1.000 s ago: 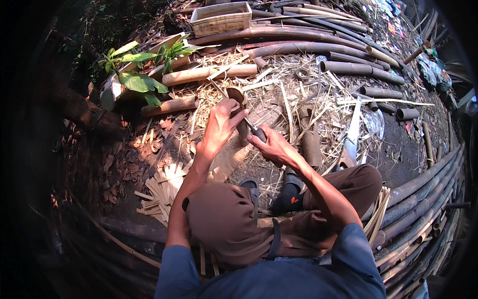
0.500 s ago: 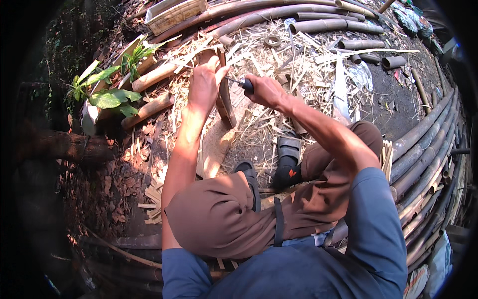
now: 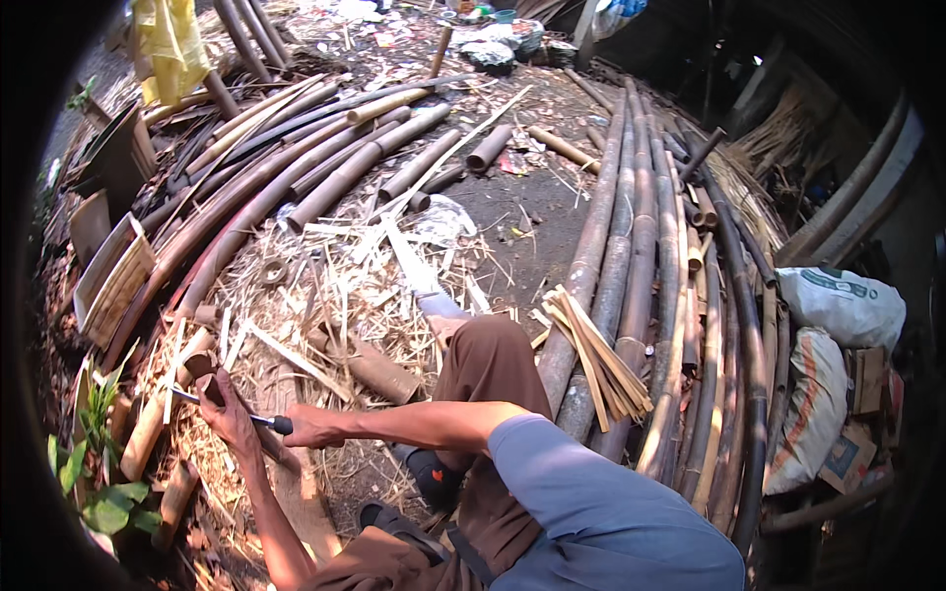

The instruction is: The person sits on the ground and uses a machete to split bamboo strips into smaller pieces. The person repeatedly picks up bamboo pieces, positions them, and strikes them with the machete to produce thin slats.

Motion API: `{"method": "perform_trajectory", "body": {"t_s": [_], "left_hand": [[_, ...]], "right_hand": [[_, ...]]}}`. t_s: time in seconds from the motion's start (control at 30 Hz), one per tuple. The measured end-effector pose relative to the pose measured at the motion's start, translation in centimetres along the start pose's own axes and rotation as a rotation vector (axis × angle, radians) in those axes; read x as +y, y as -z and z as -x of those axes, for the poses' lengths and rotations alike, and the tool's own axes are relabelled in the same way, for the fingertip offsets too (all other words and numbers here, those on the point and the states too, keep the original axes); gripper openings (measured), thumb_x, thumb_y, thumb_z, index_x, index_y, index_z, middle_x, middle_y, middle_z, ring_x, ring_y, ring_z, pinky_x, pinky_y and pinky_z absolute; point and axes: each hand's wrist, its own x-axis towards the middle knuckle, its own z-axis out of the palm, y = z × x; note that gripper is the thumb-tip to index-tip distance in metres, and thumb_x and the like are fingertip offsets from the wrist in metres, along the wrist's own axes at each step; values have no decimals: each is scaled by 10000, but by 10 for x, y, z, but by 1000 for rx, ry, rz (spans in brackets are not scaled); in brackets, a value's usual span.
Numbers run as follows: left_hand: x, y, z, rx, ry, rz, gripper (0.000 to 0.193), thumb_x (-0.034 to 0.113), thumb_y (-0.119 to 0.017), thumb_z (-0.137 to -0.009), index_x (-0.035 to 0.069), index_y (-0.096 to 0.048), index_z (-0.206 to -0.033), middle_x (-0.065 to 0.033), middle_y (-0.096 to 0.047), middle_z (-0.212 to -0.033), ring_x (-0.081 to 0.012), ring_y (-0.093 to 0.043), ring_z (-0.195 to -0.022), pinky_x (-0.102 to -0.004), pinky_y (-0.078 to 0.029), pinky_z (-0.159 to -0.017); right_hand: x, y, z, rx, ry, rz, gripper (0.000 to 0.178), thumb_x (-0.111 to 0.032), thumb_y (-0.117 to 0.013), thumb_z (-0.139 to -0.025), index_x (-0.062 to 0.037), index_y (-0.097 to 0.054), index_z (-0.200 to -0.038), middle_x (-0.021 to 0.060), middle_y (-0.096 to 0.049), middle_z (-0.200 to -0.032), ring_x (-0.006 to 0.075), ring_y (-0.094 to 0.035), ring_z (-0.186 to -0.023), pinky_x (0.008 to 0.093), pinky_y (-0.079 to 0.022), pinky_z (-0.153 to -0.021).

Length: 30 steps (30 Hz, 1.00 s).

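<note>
At the lower left, my left hand (image 3: 233,418) is closed around a brown split bamboo piece (image 3: 279,453), whose upper end shows above the fingers. A thin-bladed knife (image 3: 272,423) with a black handle lies across this piece. Its bright blade shows left of my left hand, and part of its length is hidden behind the fingers. My right hand (image 3: 317,426) is closed at the handle's right end, with the forearm reaching across from the right. A flat wooden board (image 3: 305,512) slopes toward me under the bamboo piece.
Pale shavings and a short bamboo tube (image 3: 374,372) lie ahead of my knees. Long bamboo poles (image 3: 641,227) run along the right, with a bundle of split strips (image 3: 596,360) on them. White sacks (image 3: 843,303) stand farther right. More poles (image 3: 266,202) curve across the far left.
My view has swung to the right, so the hands now appear lower left and the pole stack shows more fully. Both hands stay at the bamboo piece and knife.
</note>
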Motion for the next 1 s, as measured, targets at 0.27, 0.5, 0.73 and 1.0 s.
{"method": "perform_trajectory", "body": {"t_s": [0.27, 0.5, 0.73, 1.0], "left_hand": [[7, -83, -7, -102, -161, -423, 469, 282, -627, -945, -132, -570, -1160, -307, -636, -1044, -389, -631, -853, -430, -485, -747], [-8, -82, -27, -165, 67, -526, 701, 487, -562, -938, -116, -500, -1290, -316, -549, -1267, -422, -559, -1160, -417, -449, -1000], [-37, -62, -38, -61, -27, -377, 427, 400, -571, -970, -5, -603, -1103, -150, -644, -846, -233, -582, -720, -360, -478, -672], [-53, -15, -31, 55, 163, 47, 473, 495, -494, -987, 30, -555, -925, 15, -471, -724, -75, -425, -587, -232, -349, -512]], "right_hand": [[50, 37, -11, 213, 11, 151, 257, -193, -617, -711, 35, -578, -822, 226, -612, -685, 363, -626, -638, 455, -489, -625], [60, 40, -37, 333, 122, 276, 290, -216, -647, -709, 24, -597, -864, 229, -625, -707, 374, -640, -665, 448, -519, -663], [55, 93, -45, 148, -63, 886, 197, -262, -571, -871, -71, -598, -912, 116, -615, -644, 229, -636, -596, 410, -505, -570], [85, -17, 20, 102, -28, 81, 279, -229, -619, -725, 35, -555, -786, 212, -589, -632, 363, -600, -601, 466, -478, -589]]}}
